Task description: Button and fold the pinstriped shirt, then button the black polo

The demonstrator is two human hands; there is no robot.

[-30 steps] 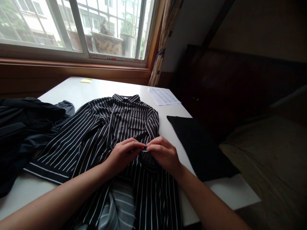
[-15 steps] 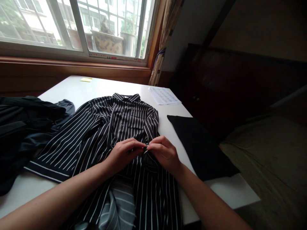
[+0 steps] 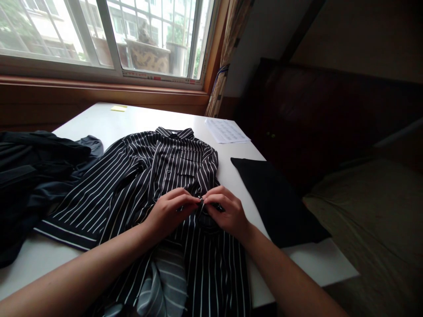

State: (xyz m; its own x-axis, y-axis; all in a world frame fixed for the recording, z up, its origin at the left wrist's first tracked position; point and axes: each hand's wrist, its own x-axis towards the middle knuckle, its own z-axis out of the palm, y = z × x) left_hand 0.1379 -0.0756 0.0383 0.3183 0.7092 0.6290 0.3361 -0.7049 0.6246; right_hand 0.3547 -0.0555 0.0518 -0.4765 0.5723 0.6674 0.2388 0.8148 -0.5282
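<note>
A black shirt with white stripes (image 3: pixel 178 169) lies spread on the white table, collar towards the window. Its sleeve on the right is bent down over the front, with the cuff (image 3: pixel 209 220) lifted between my hands. My left hand (image 3: pixel 172 209) pinches the cuff's edge between thumb and fingertips. My right hand (image 3: pixel 228 209) pinches the same edge right beside it, the fingertips nearly touching. Whatever small part of the cuff lies between the fingertips is too hidden to make out. Near me, the hem is turned back and shows the paler grey inside of the cloth.
Dark clothes (image 3: pixel 36 176) are heaped on the left of the table (image 3: pixel 139 119). A folded black cloth (image 3: pixel 277 198) lies along the right edge. Printed sheets (image 3: pixel 226 131) and a yellow-edged slip (image 3: pixel 119 108) lie at the back, below the window (image 3: pixel 158 44).
Both hands stay at the cuff with only slight finger movement. My right fingers have shifted a little, and a bit more dark cloth shows between thumb and fingers.
</note>
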